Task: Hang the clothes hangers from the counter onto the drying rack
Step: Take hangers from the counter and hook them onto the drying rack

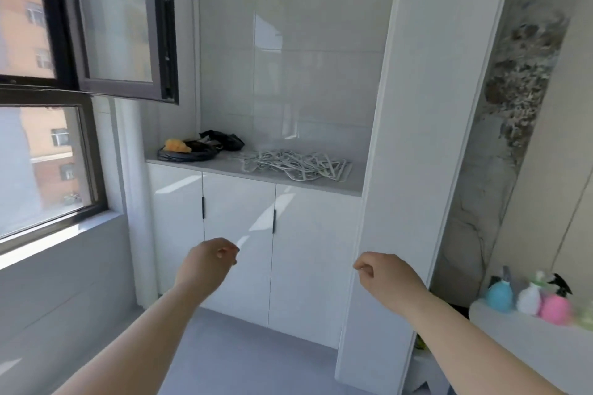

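A tangled pile of white clothes hangers (296, 163) lies on the grey counter (231, 168) in the tiled alcove above the white cabinet doors. My left hand (208, 261) hangs in front of the cabinet doors, well below the counter, its fingers loosely curled and holding nothing. My right hand (383, 272) is level with it to the right, in front of the white pillar, also loosely curled and holding nothing. No drying rack is in view.
A black bag with an orange lump (186, 149) sits at the counter's left end. An open dark-framed window sash (118, 26) juts inward at upper left. A tall white pillar (414, 138) flanks the alcove. Spray bottles (529, 297) stand on a ledge at right.
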The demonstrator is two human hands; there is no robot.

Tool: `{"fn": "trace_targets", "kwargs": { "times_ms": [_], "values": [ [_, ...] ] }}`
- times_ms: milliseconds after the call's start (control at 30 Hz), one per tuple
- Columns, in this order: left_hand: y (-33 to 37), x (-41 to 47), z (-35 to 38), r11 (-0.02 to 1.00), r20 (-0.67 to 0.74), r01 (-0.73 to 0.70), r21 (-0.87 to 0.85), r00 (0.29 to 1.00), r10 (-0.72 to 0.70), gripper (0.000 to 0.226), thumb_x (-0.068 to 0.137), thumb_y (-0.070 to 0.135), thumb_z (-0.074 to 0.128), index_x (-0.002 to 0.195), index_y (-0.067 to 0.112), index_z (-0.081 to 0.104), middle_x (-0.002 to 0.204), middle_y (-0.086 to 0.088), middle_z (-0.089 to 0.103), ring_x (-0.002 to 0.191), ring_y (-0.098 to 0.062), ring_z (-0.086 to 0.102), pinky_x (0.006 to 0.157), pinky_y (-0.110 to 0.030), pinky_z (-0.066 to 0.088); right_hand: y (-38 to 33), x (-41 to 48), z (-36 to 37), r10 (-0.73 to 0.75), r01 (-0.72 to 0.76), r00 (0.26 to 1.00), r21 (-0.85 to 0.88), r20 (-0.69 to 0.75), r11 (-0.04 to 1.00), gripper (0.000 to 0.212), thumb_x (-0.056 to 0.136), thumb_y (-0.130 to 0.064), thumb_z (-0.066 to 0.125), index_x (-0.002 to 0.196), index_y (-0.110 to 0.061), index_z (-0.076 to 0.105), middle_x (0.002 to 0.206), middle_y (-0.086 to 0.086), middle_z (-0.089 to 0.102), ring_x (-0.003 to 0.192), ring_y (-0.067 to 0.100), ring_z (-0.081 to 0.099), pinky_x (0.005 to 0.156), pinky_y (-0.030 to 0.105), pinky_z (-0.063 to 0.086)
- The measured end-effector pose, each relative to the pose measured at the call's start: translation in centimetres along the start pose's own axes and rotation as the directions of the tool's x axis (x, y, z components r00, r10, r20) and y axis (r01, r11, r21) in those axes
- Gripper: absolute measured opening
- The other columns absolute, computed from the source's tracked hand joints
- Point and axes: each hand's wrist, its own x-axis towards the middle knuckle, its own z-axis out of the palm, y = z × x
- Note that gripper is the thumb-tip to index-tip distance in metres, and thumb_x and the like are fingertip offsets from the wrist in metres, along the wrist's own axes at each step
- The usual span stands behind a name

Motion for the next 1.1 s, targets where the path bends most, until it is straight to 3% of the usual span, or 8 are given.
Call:
{"fn": "trace_targets", "kwargs": {
  "times_ms": [167, 400, 467, 567, 733, 933, 1100],
  "values": [
    [0.6, 10.4, 5.0, 0.996, 0.035, 0.033, 0.077, 0.999, -0.036, 0.022, 0.088, 0.015, 0.047, 0.076, 0.030, 0.057, 0.088, 0.001, 0.064, 0.090, -0.021, 0.061, 0.075, -0.026, 0.045, 3.1, 10.5, 0.8, 0.048, -0.048, 0.999, -0.001, 0.022, 0.999, 0.031, 0.095, -0.016, 0.037, 0.120, -0.018, 0.056, 0.115, -0.002, 0.061, 0.104, 0.015, 0.056, 0.087, 0.022, 0.043],
    [0.6, 21.3, 11.1, 0.986, 0.054, 0.080, 0.149, 0.995, -0.089, 0.022, 0.088, 0.016, 0.042, 0.082, 0.030, 0.057, 0.088, 0.005, 0.060, 0.081, -0.019, 0.057, 0.062, -0.023, 0.042, 7.9, 22.4, 3.0, 0.103, -0.103, 0.995, 0.034, 0.010, 0.994, 0.030, 0.095, -0.017, 0.040, 0.120, -0.017, 0.055, 0.119, -0.004, 0.060, 0.108, 0.013, 0.055, 0.086, 0.019, 0.040],
    [0.1, 24.1, 13.1, 0.986, 0.062, 0.090, 0.141, 0.993, -0.100, 0.021, 0.088, 0.016, 0.043, 0.082, 0.030, 0.057, 0.090, 0.005, 0.061, 0.087, -0.020, 0.061, 0.067, -0.023, 0.044, 9.1, 26.2, 3.9, 0.101, -0.101, 0.995, 0.041, 0.010, 0.994, 0.031, 0.095, -0.017, 0.039, 0.122, -0.017, 0.054, 0.123, -0.004, 0.057, 0.111, 0.013, 0.053, 0.085, 0.018, 0.037],
    [-0.8, 28.5, 16.0, 0.985, 0.070, 0.096, 0.141, 0.992, -0.106, 0.020, 0.090, 0.017, 0.043, 0.085, 0.031, 0.056, 0.093, 0.006, 0.061, 0.089, -0.016, 0.059, 0.072, -0.022, 0.042, 10.6, 32.7, 5.1, 0.074, -0.074, 0.997, 0.036, 0.017, 0.997, 0.033, 0.096, -0.018, 0.037, 0.127, -0.017, 0.049, 0.130, -0.004, 0.051, 0.118, 0.013, 0.049, 0.093, 0.020, 0.037],
    [-1.6, 36.7, 19.5, 0.973, 0.007, 0.150, 0.177, 0.988, -0.154, 0.020, 0.091, 0.020, 0.044, 0.081, 0.034, 0.054, 0.099, 0.006, 0.065, 0.085, -0.015, 0.059, 0.061, -0.018, 0.041, 11.8, 44.8, 7.2, 0.018, -0.019, 1.000, 0.055, 0.021, 0.998, 0.039, 0.097, -0.015, 0.034, 0.135, -0.017, 0.040, 0.140, -0.004, 0.040, 0.129, 0.014, 0.037, 0.100, 0.024, 0.036],
    [-1.0, 45.1, 22.4, 0.973, -0.071, 0.160, 0.164, 0.986, -0.150, 0.022, 0.092, 0.019, 0.045, 0.080, 0.036, 0.053, 0.091, 0.010, 0.060, 0.088, -0.009, 0.053, 0.073, -0.019, 0.036, 13.4, 57.3, 8.3, -0.086, 0.089, 0.996, -0.106, 0.028, 0.990, 0.047, 0.099, -0.020, 0.033, 0.144, -0.015, 0.022, 0.152, 0.004, 0.022, 0.139, 0.021, 0.020, 0.110, 0.028, 0.021],
    [-1.8, 49.0, 25.0, 0.967, -0.045, 0.169, 0.191, 0.986, -0.163, 0.029, 0.092, 0.022, 0.048, 0.073, 0.044, 0.046, 0.094, 0.011, 0.061, 0.086, -0.007, 0.055, 0.065, -0.014, 0.038, 15.8, 63.7, 9.7, -0.039, 0.045, 0.998, -0.143, 0.047, 0.989, 0.052, 0.100, -0.029, 0.029, 0.147, -0.016, 0.011, 0.156, 0.008, 0.008, 0.143, 0.021, 0.010, 0.116, 0.031, 0.011]
  ]
}}
